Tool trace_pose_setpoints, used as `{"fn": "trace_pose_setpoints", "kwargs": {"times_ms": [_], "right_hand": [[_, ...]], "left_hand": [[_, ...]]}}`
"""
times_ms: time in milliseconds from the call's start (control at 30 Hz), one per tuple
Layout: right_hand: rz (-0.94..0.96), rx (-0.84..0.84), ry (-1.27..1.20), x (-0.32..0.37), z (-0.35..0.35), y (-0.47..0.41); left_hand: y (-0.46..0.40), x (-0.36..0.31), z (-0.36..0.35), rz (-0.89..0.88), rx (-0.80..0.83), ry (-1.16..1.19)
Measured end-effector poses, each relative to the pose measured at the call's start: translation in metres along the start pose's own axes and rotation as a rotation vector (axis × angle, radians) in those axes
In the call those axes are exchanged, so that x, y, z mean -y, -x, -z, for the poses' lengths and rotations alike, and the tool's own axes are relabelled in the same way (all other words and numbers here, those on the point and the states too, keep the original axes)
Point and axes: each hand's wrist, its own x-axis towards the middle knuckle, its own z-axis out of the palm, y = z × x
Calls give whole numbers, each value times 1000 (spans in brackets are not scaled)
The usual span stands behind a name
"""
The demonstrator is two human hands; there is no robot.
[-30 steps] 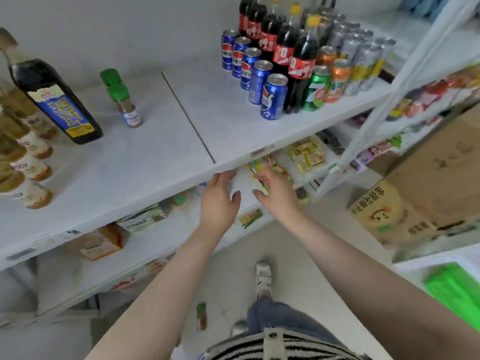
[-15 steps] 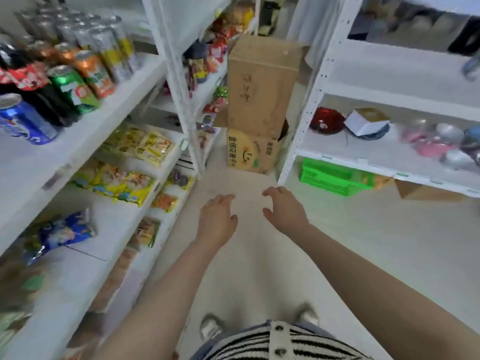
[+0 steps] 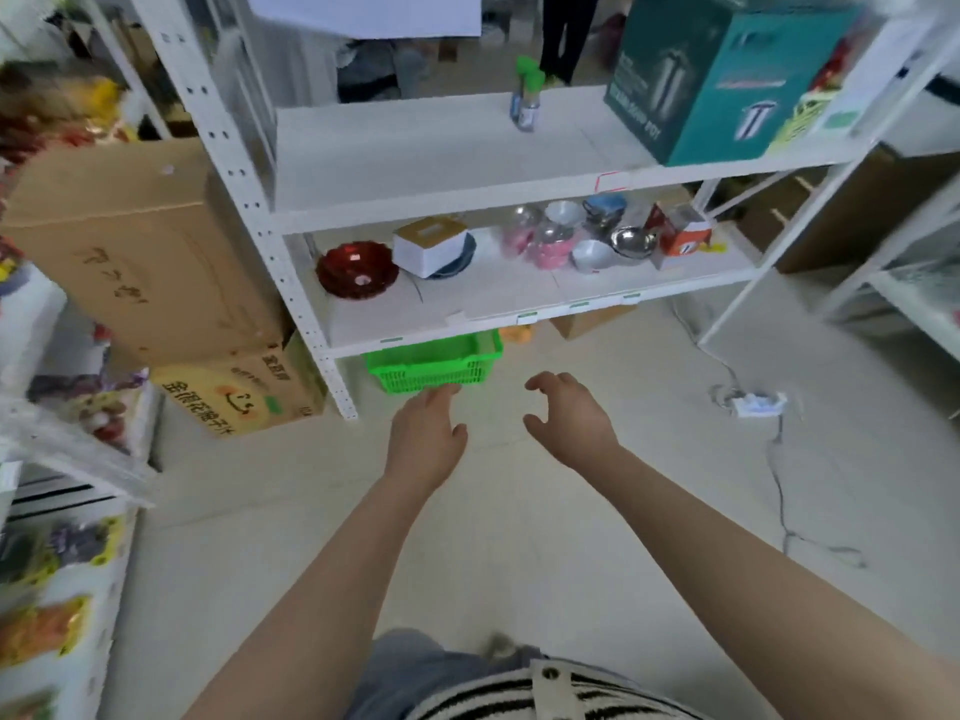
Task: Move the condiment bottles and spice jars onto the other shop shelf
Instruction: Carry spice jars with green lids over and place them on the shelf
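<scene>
A white shop shelf [image 3: 447, 163] stands ahead across the aisle. On its upper board stand spice jars with green caps [image 3: 527, 98], near a teal box. My left hand [image 3: 426, 433] is stretched out over the floor with its fingers straight and holds nothing. Beside it my right hand [image 3: 569, 415] hovers with loosely curled fingers, also empty. Both hands are well below and in front of the jars. No condiment bottles are in view.
A teal pot box [image 3: 722, 80] fills the upper board's right end. Bowls and a red dish [image 3: 357, 270] sit on the lower board. A green basket [image 3: 434, 363] lies under it. Cardboard boxes [image 3: 140, 252] stand left; a power strip [image 3: 756, 402] and cable lie on the floor at right.
The view has turned right, from the drinks-and-sauce shelf to the facing shelf across the aisle. Both hands stayed out in front, empty, and left the first shelf's edge.
</scene>
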Motion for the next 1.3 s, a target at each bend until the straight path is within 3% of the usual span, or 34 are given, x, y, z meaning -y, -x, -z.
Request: {"fn": "trace_pose_setpoints", "kwargs": {"times_ms": [367,633,900,1100,1300], "right_hand": [[-166,-79,-108,-68,37,-114],[-241,-165,-173,-87,84,-229],[-174,-157,-211,-109,117,-345],[-16,-115,-187,-140,146,-443],[99,-44,-170,-158,180,-526]], "left_hand": [[-157,-64,-18,-161,105,-88],[-298,-99,0,-266,88,-40],[-410,-125,-3,-217,50,8],[-488,-153,-20,-124,-73,16],[-545,-177,-23,14,-193,184]]}}
